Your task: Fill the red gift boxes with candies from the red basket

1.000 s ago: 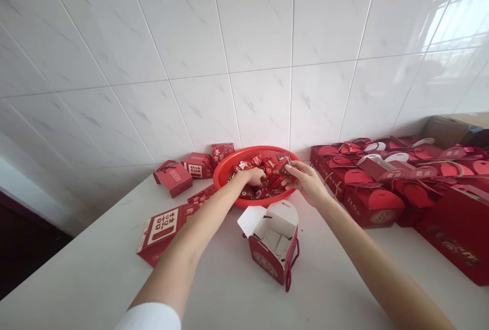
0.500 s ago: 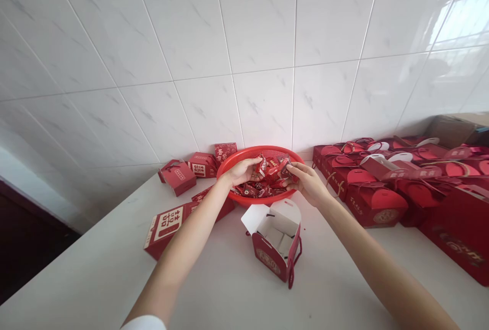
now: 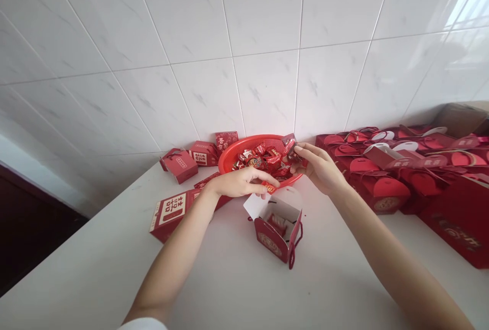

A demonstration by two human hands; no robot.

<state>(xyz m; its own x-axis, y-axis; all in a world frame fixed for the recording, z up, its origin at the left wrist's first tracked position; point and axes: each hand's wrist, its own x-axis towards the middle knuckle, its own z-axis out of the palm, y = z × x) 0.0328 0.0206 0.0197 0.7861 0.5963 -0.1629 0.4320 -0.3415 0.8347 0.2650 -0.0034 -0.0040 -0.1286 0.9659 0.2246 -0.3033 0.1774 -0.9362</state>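
Note:
My left hand [image 3: 239,181] is over the near rim of the red plastic basket [image 3: 228,153], its fingers closed on a small red wrapped candy [image 3: 270,187]. My right hand [image 3: 319,166] pinches dark red wrapped candy [image 3: 289,145] above the basket's right side; how many pieces it has is hidden. Several wrapped candies [image 3: 256,163] lie in the basket. Below my left fingertips stands a small red gift box [image 3: 269,238] with its white-lined flaps up and a cord handle at the right. A red wrapped piece [image 3: 278,223] shows inside it.
Red boxes with white panels [image 3: 171,210] lie left of the basket, with smaller red boxes [image 3: 182,166] behind. Rows of red gift boxes [image 3: 385,190] fill the right side. A tiled wall [image 3: 263,90] rises behind the white table [image 3: 237,289].
My left hand has moved from the basket toward the open box, and a red piece now shows inside that box. My right hand has lifted its candy slightly rightward. The view has shifted slightly.

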